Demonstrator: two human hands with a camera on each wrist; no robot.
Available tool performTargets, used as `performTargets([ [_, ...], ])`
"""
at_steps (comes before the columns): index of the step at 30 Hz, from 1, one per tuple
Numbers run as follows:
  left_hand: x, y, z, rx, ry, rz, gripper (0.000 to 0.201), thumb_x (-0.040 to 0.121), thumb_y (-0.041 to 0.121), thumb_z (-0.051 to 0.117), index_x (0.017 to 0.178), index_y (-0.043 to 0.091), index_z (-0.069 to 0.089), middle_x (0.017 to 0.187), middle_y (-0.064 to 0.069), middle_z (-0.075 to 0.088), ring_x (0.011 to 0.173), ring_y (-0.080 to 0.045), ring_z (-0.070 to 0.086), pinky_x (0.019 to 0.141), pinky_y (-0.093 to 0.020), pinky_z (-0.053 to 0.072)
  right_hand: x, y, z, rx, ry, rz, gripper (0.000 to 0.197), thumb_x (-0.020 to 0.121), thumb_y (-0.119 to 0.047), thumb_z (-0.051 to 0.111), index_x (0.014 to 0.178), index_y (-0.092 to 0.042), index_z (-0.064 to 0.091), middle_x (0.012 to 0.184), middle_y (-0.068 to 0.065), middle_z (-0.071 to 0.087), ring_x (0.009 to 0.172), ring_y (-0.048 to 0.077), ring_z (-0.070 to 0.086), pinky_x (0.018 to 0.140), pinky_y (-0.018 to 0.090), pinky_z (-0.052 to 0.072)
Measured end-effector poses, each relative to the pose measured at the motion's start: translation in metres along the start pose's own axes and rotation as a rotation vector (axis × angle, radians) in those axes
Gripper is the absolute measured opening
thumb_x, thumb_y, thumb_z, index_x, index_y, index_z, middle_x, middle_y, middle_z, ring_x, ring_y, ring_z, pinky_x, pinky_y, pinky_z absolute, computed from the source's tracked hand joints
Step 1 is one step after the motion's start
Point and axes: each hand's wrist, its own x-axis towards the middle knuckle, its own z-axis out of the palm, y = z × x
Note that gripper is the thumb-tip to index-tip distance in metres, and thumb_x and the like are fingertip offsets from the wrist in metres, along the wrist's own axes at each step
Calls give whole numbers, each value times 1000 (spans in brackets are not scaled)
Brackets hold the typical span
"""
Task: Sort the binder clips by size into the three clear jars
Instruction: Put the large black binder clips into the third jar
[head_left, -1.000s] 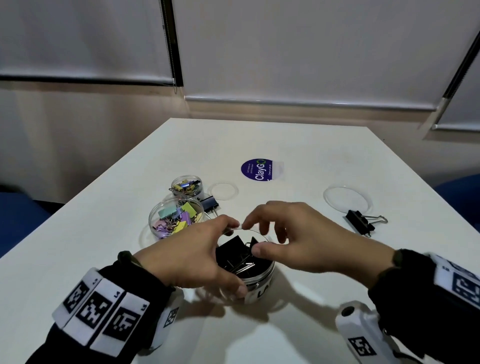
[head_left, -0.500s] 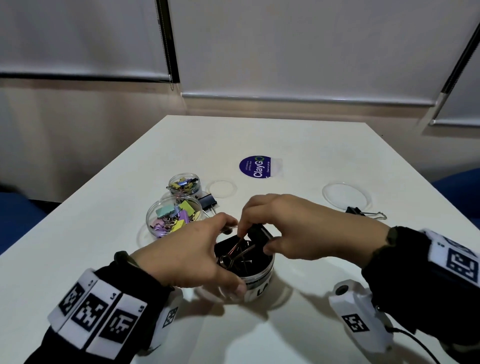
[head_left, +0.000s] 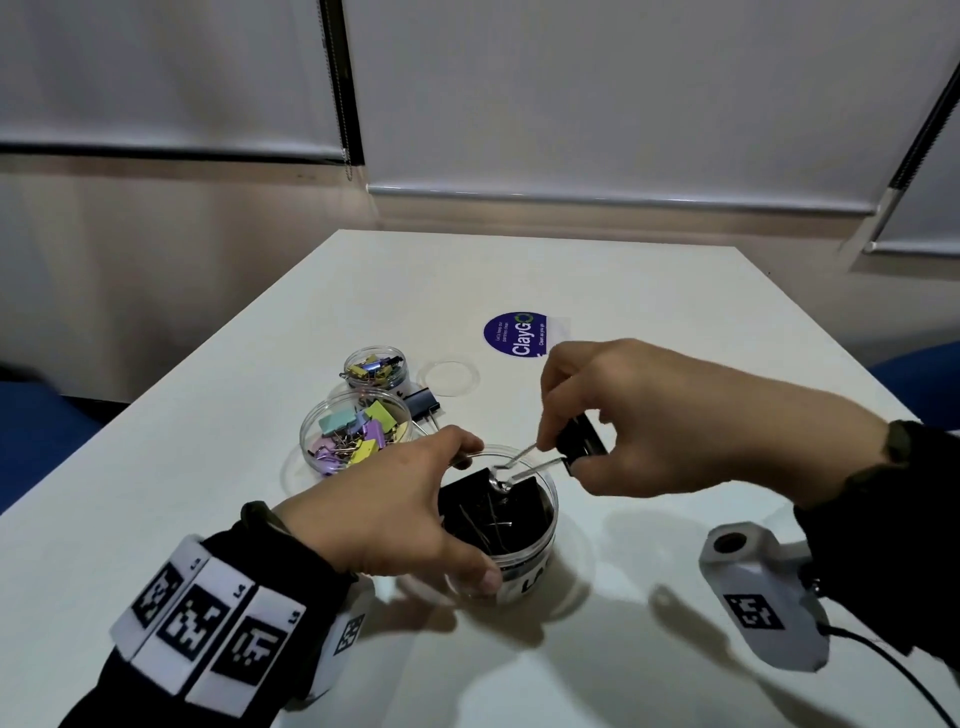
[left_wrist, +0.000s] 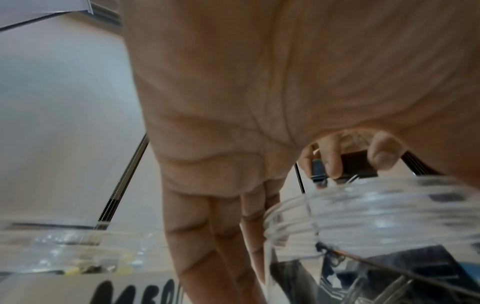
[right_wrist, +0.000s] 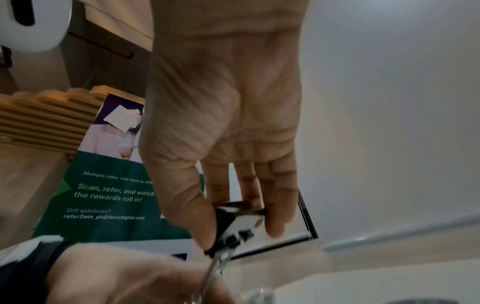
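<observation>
Black sleeves (head_left: 883, 499); white marker-tag wristbands (head_left: 208, 618); grey wrist camera (head_left: 763, 597).

A white table (head_left: 649, 291) stands against a beige wall (head_left: 156, 270). Pale roller blinds (head_left: 597, 88) hang above it. Blue chairs (head_left: 36, 421) sit at both sides. A green poster (right_wrist: 103, 195) hangs behind.

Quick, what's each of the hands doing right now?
Left hand: grips the big jar.
Right hand: pinches a black binder clip over that jar.
</observation>
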Motion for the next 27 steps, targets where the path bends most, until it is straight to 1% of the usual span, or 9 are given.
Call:
performTargets([
  [5, -2, 4, 0, 16, 3, -4, 107, 50, 55, 87, 140, 37, 31, 134, 24, 44, 114, 0, 50, 98, -24, 44, 0, -11, 2, -101, -120, 39, 31, 75, -17, 62, 102, -26, 73, 104, -9, 55, 81, 10, 54, 78, 30, 50],
  [9, -2, 5, -1, 31, 7, -1, 109, 50, 56, 87, 141, 34, 31, 136, 21, 45, 119, 0, 46, 101, -23, 41, 11, -12, 11, -115, -145, 53, 26, 76, -22, 65, 101, -26, 74, 100, -10, 55, 77, 8, 48, 78, 29, 50],
  [13, -2, 6, -1, 30, 8, 8, 109, 51, 54, 88, 142, 32, 31, 138, 19, 45, 114, 2, 46, 96, -17, 39, 18, -13, 13, -42, -141, 50, 27, 76, -23, 68, 101, -28, 75, 99, -10, 64, 79, 6, 56, 77, 29, 52],
  [16, -2, 4, 0, 21, 9, 7, 109, 50, 54, 88, 141, 33, 32, 137, 19, 46, 112, 1, 49, 93, -17, 41, 20, -11, 15, 57, -152, 58, 29, 74, -21, 67, 100, -30, 75, 98, -6, 67, 85, 9, 63, 79, 33, 54],
  [18, -2, 4, 0, 18, 18, 8, 108, 49, 56, 88, 140, 34, 34, 133, 19, 50, 109, 0, 52, 88, -16, 42, 22, -7, 17, 133, -147, 59, 28, 73, -22, 69, 98, -33, 75, 101, -9, 65, 92, 10, 62, 83, 35, 54],
  [21, -3, 4, 0, 2, 22, 15, 100, 48, 55, 88, 133, 39, 39, 122, 22, 57, 102, 3, 56, 80, -15, 43, 26, -4, 28, 190, -138, 46, 31, 72, -25, 77, 101, -34, 73, 109, -13, 63, 100, 6, 56, 89, 31, 48],
  [23, -2, 3, 0, -18, 16, 16, 96, 47, 55, 88, 129, 41, 40, 121, 23, 57, 100, 3, 58, 81, -17, 46, 29, 0, 40, 145, -132, 47, 36, 70, -29, 79, 104, -38, 70, 113, -12, 62, 106, 9, 51, 89, 31, 45],
  [25, -2, 3, 0, -25, 20, 9, 102, 45, 58, 88, 133, 40, 38, 128, 23, 53, 105, 2, 56, 87, -18, 46, 31, 2, 47, 40, -135, 61, 40, 67, -39, 76, 105, -46, 65, 120, -12, 59, 115, 17, 46, 94, 35, 43],
  [27, -2, 3, 0, -1, 28, 6, 108, 48, 56, 88, 139, 38, 34, 134, 22, 48, 112, 1, 52, 91, -18, 43, 30, 3, 46, -80, -181, 60, 36, 76, -40, 70, 111, -46, 65, 131, -16, 55, 123, 19, 38, 97, 36, 38],
])
